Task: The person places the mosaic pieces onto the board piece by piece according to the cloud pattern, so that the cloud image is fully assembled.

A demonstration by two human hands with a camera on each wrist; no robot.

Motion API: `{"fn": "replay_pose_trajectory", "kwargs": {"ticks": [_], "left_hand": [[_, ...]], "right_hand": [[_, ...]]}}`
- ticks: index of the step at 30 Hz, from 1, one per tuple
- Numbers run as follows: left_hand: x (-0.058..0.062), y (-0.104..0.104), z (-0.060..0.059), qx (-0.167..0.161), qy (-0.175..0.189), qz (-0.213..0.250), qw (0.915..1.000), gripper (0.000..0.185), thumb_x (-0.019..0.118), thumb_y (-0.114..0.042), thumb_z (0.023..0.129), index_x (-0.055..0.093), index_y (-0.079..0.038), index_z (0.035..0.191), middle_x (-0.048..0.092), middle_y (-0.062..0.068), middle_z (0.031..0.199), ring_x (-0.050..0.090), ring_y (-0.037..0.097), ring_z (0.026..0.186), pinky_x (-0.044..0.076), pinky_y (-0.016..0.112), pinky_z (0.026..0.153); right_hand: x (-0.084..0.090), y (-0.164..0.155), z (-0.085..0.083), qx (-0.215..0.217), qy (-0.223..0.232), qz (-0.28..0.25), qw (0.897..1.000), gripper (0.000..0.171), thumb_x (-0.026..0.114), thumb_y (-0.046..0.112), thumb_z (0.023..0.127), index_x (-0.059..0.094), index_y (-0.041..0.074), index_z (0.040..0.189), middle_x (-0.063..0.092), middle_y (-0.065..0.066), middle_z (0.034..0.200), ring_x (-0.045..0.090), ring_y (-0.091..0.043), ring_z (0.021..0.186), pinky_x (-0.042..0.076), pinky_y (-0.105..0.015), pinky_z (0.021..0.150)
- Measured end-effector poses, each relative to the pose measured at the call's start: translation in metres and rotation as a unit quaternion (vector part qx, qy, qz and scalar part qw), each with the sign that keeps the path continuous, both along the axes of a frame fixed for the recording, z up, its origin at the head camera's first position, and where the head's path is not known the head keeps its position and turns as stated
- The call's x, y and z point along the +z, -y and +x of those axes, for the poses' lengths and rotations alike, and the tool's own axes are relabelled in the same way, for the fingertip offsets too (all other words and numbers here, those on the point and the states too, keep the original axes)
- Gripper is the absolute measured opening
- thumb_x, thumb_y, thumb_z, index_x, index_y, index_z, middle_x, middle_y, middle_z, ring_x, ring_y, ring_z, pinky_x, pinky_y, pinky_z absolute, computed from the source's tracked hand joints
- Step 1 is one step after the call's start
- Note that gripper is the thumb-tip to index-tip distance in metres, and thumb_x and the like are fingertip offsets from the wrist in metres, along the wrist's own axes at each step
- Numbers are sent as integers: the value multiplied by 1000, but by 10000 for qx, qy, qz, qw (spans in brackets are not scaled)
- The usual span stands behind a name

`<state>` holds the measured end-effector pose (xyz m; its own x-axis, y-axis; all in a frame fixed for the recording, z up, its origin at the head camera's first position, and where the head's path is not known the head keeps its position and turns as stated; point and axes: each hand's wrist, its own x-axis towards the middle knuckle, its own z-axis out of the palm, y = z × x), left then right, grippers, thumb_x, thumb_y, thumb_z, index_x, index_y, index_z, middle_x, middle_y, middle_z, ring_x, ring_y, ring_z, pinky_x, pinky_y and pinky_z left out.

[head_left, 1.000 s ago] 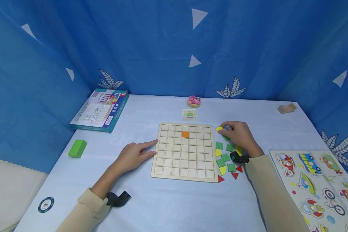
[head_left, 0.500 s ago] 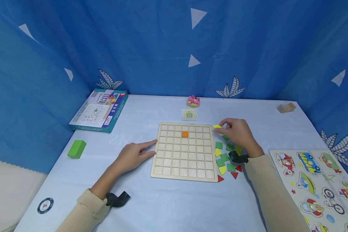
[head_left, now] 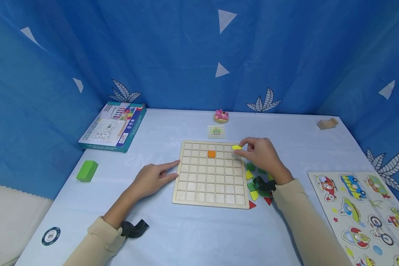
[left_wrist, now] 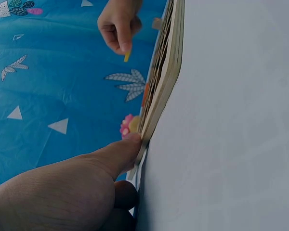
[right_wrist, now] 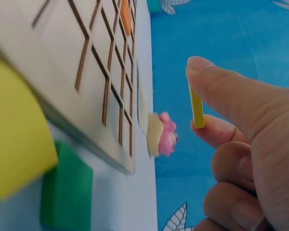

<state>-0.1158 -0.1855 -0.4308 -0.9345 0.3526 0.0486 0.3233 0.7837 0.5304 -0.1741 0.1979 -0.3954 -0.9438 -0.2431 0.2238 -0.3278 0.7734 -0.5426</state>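
Observation:
A wooden grid board [head_left: 211,205] lies on the table, with one orange square tile [head_left: 211,154] in a cell of its second row from the far side. Between thumb and forefinger, my right hand [head_left: 265,155] pinches a thin yellow tile [right_wrist: 197,107] above the board's far right corner. The tile is seen edge-on in the right wrist view. My left hand [head_left: 152,178] touches the board's left edge with forefinger and thumb extended. In the left wrist view, the thumb [left_wrist: 123,151] lies against the board's side.
Green square tiles [head_left: 250,186], yellow rounded tiles [head_left: 254,195] and red triangles [head_left: 252,204] lie right of the board. Behind it are a small pattern card [head_left: 216,132] and a pink figurine [head_left: 221,116]. A box [head_left: 112,127], green block [head_left: 87,171] and picture puzzle [head_left: 362,218] flank them.
My right hand has moved left with the yellow tile, from beside the board to over its far right corner. The left hand stays at the board's edge.

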Motion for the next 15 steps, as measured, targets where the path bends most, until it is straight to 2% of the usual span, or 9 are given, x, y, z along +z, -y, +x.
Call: {"fn": "replay_pose_trajectory", "kwargs": {"ticks": [9, 15], "left_hand": [[0, 0, 0, 34, 81, -75, 9999, 52, 70, -46, 97, 61, -28, 145, 44, -10, 53, 34, 8, 47, 30, 28, 51], [0, 0, 0, 17, 37, -49, 10000, 52, 69, -46, 97, 62, -27, 144, 45, -10, 54, 35, 8, 46, 31, 28, 50]], "right_hand": [[-6, 20, 4, 58, 284, 43, 9996, 36, 86, 39, 84, 77, 10, 102, 39, 1, 58, 37, -19, 51, 26, -32, 49], [-10, 35, 10, -164, 420, 34, 9990, 35, 85, 43, 84, 77, 12, 97, 42, 0, 57, 40, -20, 50, 28, -33, 50]]}}
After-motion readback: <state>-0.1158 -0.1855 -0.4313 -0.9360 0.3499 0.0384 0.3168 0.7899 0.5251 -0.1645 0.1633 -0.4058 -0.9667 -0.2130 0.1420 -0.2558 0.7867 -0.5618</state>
